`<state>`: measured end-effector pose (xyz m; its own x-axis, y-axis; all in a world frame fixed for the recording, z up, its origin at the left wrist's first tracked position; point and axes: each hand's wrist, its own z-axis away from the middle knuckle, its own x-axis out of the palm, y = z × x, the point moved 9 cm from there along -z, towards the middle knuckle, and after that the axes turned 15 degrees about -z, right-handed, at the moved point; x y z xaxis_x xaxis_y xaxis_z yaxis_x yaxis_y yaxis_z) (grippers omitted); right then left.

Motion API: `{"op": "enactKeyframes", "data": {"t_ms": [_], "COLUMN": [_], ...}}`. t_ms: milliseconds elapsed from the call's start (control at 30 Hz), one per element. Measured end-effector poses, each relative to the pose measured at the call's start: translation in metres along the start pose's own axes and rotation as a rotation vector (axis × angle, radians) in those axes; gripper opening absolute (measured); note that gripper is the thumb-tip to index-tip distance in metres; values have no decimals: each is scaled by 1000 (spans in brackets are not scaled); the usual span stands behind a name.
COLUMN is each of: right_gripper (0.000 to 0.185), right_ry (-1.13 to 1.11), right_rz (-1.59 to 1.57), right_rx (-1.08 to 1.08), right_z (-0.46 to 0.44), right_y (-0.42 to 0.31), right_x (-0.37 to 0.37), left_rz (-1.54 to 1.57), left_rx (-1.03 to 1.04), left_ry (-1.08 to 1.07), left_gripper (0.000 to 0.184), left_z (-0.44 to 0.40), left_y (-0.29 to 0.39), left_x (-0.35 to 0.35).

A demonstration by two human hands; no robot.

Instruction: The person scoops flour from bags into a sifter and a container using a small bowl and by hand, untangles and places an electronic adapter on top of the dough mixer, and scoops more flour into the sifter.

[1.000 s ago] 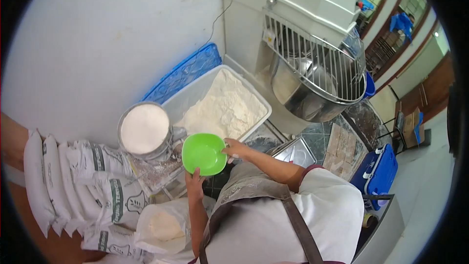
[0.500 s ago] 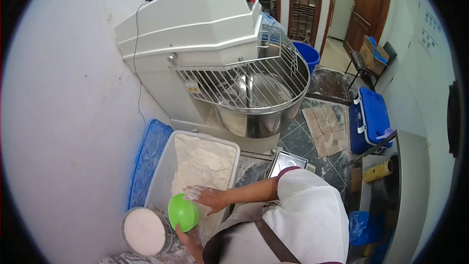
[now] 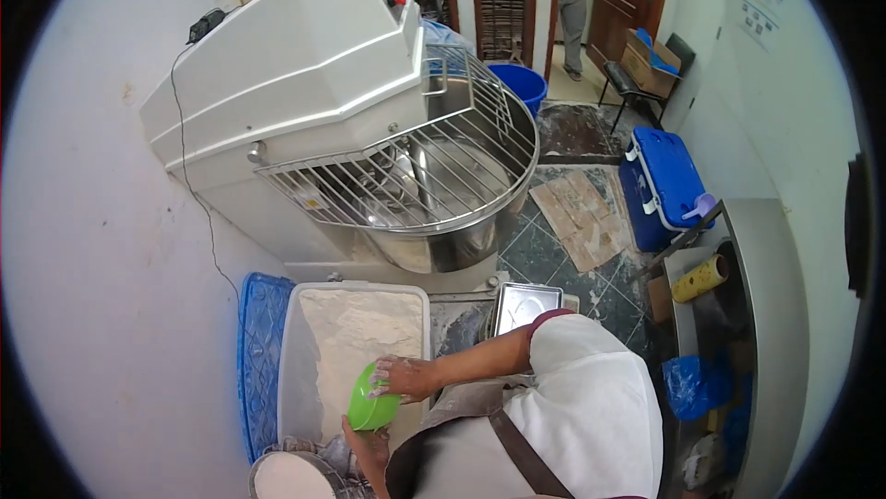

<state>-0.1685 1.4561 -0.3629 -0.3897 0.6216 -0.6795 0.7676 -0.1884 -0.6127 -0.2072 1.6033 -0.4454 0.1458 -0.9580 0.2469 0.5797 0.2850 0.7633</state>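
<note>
A bright green bowl [image 3: 369, 402] is tilted over the near part of a plastic tub [image 3: 288, 360] of flour. My left hand [image 3: 367, 444] grips the bowl from below at its near side. Dusted with flour, my right hand [image 3: 406, 379] curls its fingers over the bowl's far right side. The bowl's inside is hidden from view. In the tub, pale flour [image 3: 360, 328] lies in an uneven heap. Close to my left hand, a round metal container [image 3: 295, 479] holds white powder.
A large spiral mixer [image 3: 305, 65] with a wire guard [image 3: 406, 176] stands beyond the tub. A blue lid [image 3: 261, 360] leans at the wall. Metal trays [image 3: 526, 307], flattened cardboard [image 3: 580, 217], a blue cooler [image 3: 666, 180] and a shelf [image 3: 766, 314] are right. A person [image 3: 572, 10] stands in the doorway.
The view has swung right. The bowl has tipped, and my right hand has moved from spread fingers beside it to curled over its side. A person has appeared in the doorway.
</note>
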Motion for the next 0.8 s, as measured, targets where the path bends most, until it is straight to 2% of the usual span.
{"op": "enactKeyframes", "data": {"t_ms": [167, 333, 400, 433, 467, 500, 567, 600, 667, 733, 800], "right_gripper": [67, 64, 61, 58, 56, 59, 64, 64, 63, 68, 72], "right_ry": [108, 77, -28, -151, -82, -16, 39, -51, 285, 202, 107], "right_rz": [24, 8, -114, -177, -158, -184, -270, -281, -204, -179, -348], "right_rx": [65, 141, 272, 352, 288, 241, 437, 394, 340, 327, 490], "right_z": [12, 18, 10, 9, 13, 6, -10, -11, 1, -9, -11], "right_y": [3, 20, 26, 28, 46, 46, 37, 38, 58, 66, 84], "right_x": [-2, 18, 30, 37, 54, 45, 30, 50, 31, 45, 55], "left_rz": [-27, -33, -102, -179, -127, -66, -50, 30, -46, -7, 83], "left_rx": [-86, -107, -19, 124, 42, -50, -54, -43, 13, -8, -58], "left_ry": [-79, -146, -117, -154, -87, -15, 139, 197, 244, 333, 444], "left_gripper": [60, 61, 59, 59, 60, 61, 59, 59, 57, 54, 52], "left_z": [-11, -15, -17, -8, -22, -4, 10, 21, 22, 42, 70], "left_y": [-10, -27, -27, -14, -47, -37, -38, -49, -55, -60, -91], "left_x": [-4, -20, -24, -22, -54, -55, -83, -101, -117, -141, -159]}}
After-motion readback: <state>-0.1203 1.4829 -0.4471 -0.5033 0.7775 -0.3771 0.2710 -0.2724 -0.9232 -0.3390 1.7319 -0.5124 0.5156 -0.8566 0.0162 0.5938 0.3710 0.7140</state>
